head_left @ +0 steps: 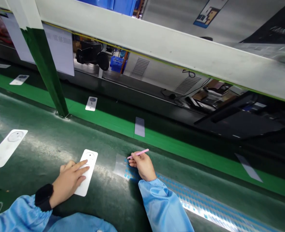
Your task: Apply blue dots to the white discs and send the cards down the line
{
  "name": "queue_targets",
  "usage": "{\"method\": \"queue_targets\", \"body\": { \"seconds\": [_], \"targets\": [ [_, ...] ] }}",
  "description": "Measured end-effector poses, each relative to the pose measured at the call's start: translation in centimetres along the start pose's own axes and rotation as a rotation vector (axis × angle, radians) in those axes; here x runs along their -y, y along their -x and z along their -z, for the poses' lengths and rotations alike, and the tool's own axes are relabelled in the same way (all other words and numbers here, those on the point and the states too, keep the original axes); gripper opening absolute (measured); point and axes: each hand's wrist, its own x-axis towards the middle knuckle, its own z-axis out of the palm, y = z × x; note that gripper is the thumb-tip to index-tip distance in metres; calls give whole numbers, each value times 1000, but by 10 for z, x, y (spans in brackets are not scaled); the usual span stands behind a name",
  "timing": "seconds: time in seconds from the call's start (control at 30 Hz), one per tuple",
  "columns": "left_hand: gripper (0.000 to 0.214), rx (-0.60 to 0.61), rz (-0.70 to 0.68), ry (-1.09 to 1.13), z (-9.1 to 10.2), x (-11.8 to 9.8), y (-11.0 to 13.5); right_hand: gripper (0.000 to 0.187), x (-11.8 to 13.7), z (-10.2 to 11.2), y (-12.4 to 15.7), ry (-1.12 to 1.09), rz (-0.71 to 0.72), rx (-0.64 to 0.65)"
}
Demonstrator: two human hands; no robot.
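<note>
Green counter (110,193): spread-fingered left hand (68,181) seemingly steadies 1 white panel (88,177); right hand (144,166) pinches pink pointed tool (143,151) over dotted film (202,203).

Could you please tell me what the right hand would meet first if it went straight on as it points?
The right hand would probably meet the blue-dotted strip's clear end, just past the tip of its pink tool, though its height is unclear.

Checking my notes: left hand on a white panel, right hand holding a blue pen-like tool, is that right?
The colour is wrong: the head view shows the right hand holding a pink pen-like tool, not blue. The left hand is indeed on a white panel.
</note>
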Motion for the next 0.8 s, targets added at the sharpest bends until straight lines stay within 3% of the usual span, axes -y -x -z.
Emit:
{"method": "queue_targets", "body": {
  "seconds": [0.27, 0.37, 0.5, 0.63, 0.8],
  "targets": [
    [28, -40, -78, 70, -29, -38, 0, 34, 0, 0, 0, 15, -13, 11],
    [30, -41, -85, 94, -29, -47, -4, 34, -2, -1, -2, 12, -13, -11],
    [33, -42, -85, 109, -18, -47, -18, 35, 0, 6, -4, -38, -59, 13],
    [44, 34, -103, 136, -16, -39, -32, 42, 3, 12, 3, -123, -79, 80],
    [46, 69, -110, 159, -20, -38, -35, 43, -8, -11, 35, -130, 6, 101]
  ]
}}
